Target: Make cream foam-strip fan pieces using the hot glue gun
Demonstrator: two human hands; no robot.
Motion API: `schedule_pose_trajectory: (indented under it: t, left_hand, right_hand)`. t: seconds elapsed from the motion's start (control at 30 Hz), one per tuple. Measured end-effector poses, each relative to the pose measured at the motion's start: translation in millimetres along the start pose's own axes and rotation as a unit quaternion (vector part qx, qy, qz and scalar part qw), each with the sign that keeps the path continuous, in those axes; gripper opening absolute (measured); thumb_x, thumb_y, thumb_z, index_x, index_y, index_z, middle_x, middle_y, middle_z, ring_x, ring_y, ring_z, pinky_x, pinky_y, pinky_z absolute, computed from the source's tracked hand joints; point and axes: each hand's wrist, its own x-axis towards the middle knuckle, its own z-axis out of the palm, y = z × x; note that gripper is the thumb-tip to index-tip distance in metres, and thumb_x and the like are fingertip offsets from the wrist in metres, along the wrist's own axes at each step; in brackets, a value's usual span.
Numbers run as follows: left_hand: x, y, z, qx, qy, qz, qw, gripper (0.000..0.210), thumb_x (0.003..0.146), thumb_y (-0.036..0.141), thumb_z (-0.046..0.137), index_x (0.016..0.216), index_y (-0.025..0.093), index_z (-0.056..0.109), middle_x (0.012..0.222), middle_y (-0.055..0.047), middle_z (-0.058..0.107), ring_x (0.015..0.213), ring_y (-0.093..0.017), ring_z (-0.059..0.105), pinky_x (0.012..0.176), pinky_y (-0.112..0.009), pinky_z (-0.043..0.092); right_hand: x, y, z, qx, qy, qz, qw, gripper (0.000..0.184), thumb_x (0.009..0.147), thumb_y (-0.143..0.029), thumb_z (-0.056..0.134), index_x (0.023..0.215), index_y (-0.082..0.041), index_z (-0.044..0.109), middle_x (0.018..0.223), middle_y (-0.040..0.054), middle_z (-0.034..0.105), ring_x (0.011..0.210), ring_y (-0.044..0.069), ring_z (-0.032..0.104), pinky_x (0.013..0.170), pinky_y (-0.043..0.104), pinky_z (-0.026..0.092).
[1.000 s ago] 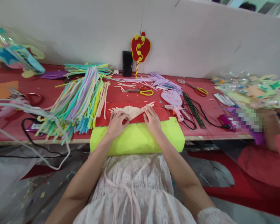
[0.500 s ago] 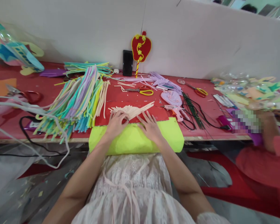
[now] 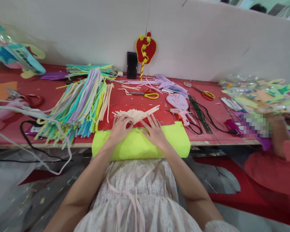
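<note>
A fan-shaped cluster of cream pipe cleaners [image 3: 134,113] lies on a red sheet [image 3: 163,118] in front of me. My left hand [image 3: 120,129] is on the near left side of the cluster, fingers bent, thumb and forefinger closed at its lower edge. To the right, my right hand [image 3: 155,130] lies flat with fingers spread, its fingertips touching the strips that slant up to the right. The underside of the cluster is hidden. Both wrists rest over a bright yellow-green sheet [image 3: 135,149] that hangs over the table edge.
At left lies a large heap of coloured pipe cleaners [image 3: 87,100]. Yellow-handled scissors [image 3: 149,94], a pink glue gun [image 3: 185,116] and dark green wires [image 3: 200,117] lie beyond. A phone [image 3: 132,65] and red fan-shaped ornament [image 3: 146,50] stand at the wall. Another person's arm [image 3: 279,135] is at right.
Almost nothing differs. My right hand's fingers have shifted very slightly against the cream pipe cleaners; my left hand has stayed in place.
</note>
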Motion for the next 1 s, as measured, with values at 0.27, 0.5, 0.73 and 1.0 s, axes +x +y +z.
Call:
schedule_pose_trajectory:
  t: [0.27,0.5,0.73,1.0]
  left_hand:
    - [0.2,0.0,0.3,0.001,-0.003,-0.007,1.0,0.01,0.084,0.023,0.058,0.092,0.026,0.063,0.111,-0.003,0.061,0.109,-0.022,0.054,0.11,-0.045,0.025]
    - [0.3,-0.5,0.4,0.002,-0.003,0.001,1.0,0.011,0.083,0.023,0.058,0.093,0.025,0.064,0.11,-0.004,0.061,0.11,-0.022,0.053,0.11,-0.045,0.024]
    - [0.3,-0.6,0.8,0.001,0.003,0.003,1.0,0.011,0.084,0.024,0.058,0.093,0.025,0.064,0.109,-0.004,0.061,0.109,-0.023,0.053,0.108,-0.043,0.027]
    - [-0.1,-1.7,2.1,-0.014,0.005,0.007,1.0,0.011,0.083,0.022,0.059,0.092,0.024,0.065,0.11,-0.003,0.06,0.109,-0.022,0.053,0.108,-0.044,0.025]
  right_hand:
    - [1.6,0.0,0.2,0.004,-0.025,-0.015,1.0,0.045,0.093,-0.044,0.047,0.138,-0.036,0.045,0.158,-0.0005,0.015,0.146,0.027,0.011,0.116,0.053,0.019]
    - [1.7,-1.7,0.4,-0.006,-0.022,-0.014,1.0,0.048,0.093,-0.047,0.044,0.141,-0.037,0.041,0.159,-0.0015,0.012,0.146,0.027,0.011,0.117,0.052,0.018]
    - [2.3,-3.1,-1.1,-0.032,-0.051,-0.033,0.998,0.048,0.095,-0.05,0.038,0.141,-0.038,0.039,0.16,-0.0015,0.006,0.146,0.029,0.008,0.116,0.053,0.018]
    - [6.0,19.1,-5.1,-0.014,-0.043,0.003,0.999,0.054,0.095,-0.05,0.036,0.147,-0.035,0.029,0.159,-0.0002,0.013,0.146,0.026,0.01,0.116,0.051,0.02]
